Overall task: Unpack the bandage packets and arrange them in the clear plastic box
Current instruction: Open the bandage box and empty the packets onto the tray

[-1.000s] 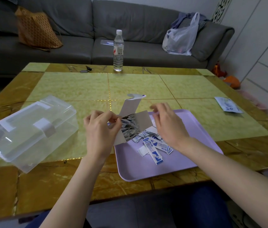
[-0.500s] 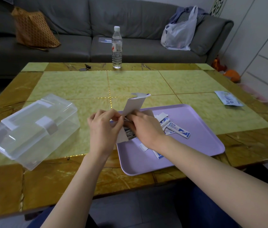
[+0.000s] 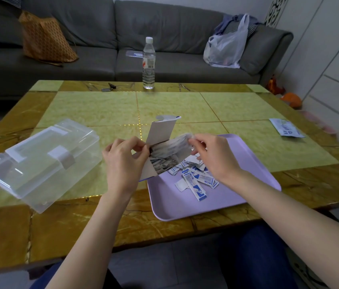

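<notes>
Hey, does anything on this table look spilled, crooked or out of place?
Bandage packets lie scattered in a loose heap on the purple tray beside the tilted cardboard carton; the clear plastic box sits closed, angled to the table edge.

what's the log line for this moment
left hand holds carton | right hand pinches packet bundle at carton mouth | loose packets on tray | clear box closed

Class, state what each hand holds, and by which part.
Left hand pinches the cardboard box at its opening's edge; right hand grips bandage packets by their outer ends.
</notes>
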### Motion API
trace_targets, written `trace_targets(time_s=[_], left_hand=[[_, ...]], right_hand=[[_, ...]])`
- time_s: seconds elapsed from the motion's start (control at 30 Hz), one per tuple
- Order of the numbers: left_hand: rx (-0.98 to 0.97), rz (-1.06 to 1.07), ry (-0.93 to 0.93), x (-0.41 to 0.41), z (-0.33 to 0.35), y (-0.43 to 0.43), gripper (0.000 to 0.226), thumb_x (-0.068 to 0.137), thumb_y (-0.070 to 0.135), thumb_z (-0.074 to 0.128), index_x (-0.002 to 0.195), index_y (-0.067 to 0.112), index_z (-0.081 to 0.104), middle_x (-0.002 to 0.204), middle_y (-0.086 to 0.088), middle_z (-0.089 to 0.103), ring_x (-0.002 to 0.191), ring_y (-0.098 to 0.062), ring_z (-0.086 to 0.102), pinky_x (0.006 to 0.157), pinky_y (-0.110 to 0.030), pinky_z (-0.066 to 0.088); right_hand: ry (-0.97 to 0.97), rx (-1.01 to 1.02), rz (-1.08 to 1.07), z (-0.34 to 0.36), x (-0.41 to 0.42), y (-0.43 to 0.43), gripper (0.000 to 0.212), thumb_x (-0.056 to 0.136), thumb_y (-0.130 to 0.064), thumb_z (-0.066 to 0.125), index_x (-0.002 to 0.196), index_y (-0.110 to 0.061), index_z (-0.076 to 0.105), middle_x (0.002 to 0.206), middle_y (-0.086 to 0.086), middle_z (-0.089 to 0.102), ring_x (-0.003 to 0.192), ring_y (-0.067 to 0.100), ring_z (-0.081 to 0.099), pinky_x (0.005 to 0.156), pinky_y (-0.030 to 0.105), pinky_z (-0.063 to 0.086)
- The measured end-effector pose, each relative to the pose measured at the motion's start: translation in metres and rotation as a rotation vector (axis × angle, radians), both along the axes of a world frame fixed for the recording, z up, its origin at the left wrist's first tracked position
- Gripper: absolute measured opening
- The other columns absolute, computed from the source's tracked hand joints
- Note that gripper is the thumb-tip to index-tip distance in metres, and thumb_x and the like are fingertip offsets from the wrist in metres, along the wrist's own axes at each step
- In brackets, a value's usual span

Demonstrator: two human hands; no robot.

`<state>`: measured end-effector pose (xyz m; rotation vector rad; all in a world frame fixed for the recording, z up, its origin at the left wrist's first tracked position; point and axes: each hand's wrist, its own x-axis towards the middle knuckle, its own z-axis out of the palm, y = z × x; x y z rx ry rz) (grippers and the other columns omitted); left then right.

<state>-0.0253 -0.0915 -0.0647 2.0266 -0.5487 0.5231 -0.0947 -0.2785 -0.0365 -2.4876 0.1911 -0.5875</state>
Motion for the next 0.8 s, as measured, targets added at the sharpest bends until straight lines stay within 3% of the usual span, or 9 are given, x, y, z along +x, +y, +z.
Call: trace_targets(time_s=[0.1, 0.2, 0.27, 0.33, 0.5, 0.63, 0.8], left_hand=[[0.004, 0.003, -0.008, -0.001, 0.000, 0.000, 0.014, 0.079, 0.025, 0.059, 0.071, 0.014, 0.063, 0.065, 0.016, 0.051, 0.072, -0.020, 0.053, 0.083, -0.053, 0.043], [0.009, 0.013, -0.015, -0.001, 0.000, -0.001, 0.013, 0.079, 0.024, 0.059, 0.071, 0.014, 0.063, 0.066, 0.014, 0.052, 0.072, -0.022, 0.054, 0.081, -0.054, 0.044], [0.011, 0.006, -0.022, -0.002, 0.000, -0.002, 0.012, 0.079, 0.023, 0.060, 0.071, 0.014, 0.063, 0.065, 0.014, 0.051, 0.071, -0.023, 0.054, 0.081, -0.053, 0.044], [0.013, -0.001, -0.026, -0.003, 0.000, -0.004, 0.012, 0.079, 0.023, 0.060, 0.071, 0.014, 0.063, 0.064, 0.014, 0.051, 0.071, -0.022, 0.053, 0.082, -0.052, 0.043], [0.026, -0.014, -0.037, -0.007, -0.001, -0.009, 0.014, 0.079, 0.024, 0.060, 0.070, 0.013, 0.063, 0.064, 0.015, 0.051, 0.074, -0.020, 0.053, 0.085, -0.048, 0.039], [0.037, -0.021, -0.049, -0.009, -0.002, -0.013, 0.014, 0.080, 0.023, 0.061, 0.070, 0.014, 0.062, 0.064, 0.018, 0.047, 0.074, -0.011, 0.045, 0.083, -0.044, 0.036], [0.037, -0.014, -0.049, -0.007, -0.003, -0.015, 0.012, 0.080, 0.018, 0.066, 0.070, 0.014, 0.062, 0.064, 0.017, 0.048, 0.072, -0.004, 0.038, 0.084, -0.044, 0.036]], right_hand=[[0.003, 0.012, -0.097, 0.005, -0.006, -0.017, 0.028, 0.095, -0.019, 0.050, 0.075, -0.004, 0.061, 0.065, 0.009, 0.064, 0.059, 0.015, 0.062, 0.063, 0.043, 0.053], [0.007, -0.062, -0.183, 0.006, -0.010, -0.036, 0.021, 0.093, -0.014, 0.047, 0.074, -0.008, 0.052, 0.072, 0.011, 0.059, 0.070, 0.030, 0.061, 0.065, 0.046, 0.053], [0.109, -0.176, -0.266, 0.005, -0.015, -0.044, 0.014, 0.095, -0.017, 0.046, 0.097, -0.015, 0.059, 0.094, 0.011, 0.058, 0.086, 0.034, 0.058, 0.070, 0.039, 0.048], [0.220, -0.301, -0.361, 0.003, -0.019, -0.051, 0.022, 0.096, -0.023, 0.045, 0.114, -0.018, 0.057, 0.110, 0.009, 0.055, 0.096, 0.034, 0.056, 0.068, 0.033, 0.038], [0.227, -0.379, -0.457, 0.002, -0.019, -0.061, 0.022, 0.097, -0.034, 0.045, 0.097, -0.014, 0.055, 0.102, 0.008, 0.055, 0.086, 0.034, 0.056, 0.061, 0.031, 0.030], [0.194, -0.421, -0.507, 0.011, -0.012, -0.062, 0.026, 0.099, -0.033, 0.040, 0.101, -0.011, 0.054, 0.104, 0.010, 0.056, 0.086, 0.035, 0.057, 0.061, 0.031, 0.029], [0.137, -0.318, -0.419, 0.017, -0.003, -0.058, 0.023, 0.097, -0.009, 0.041, 0.116, -0.010, 0.055, 0.111, 0.011, 0.053, 0.078, 0.026, 0.050, 0.062, 0.030, 0.032]])
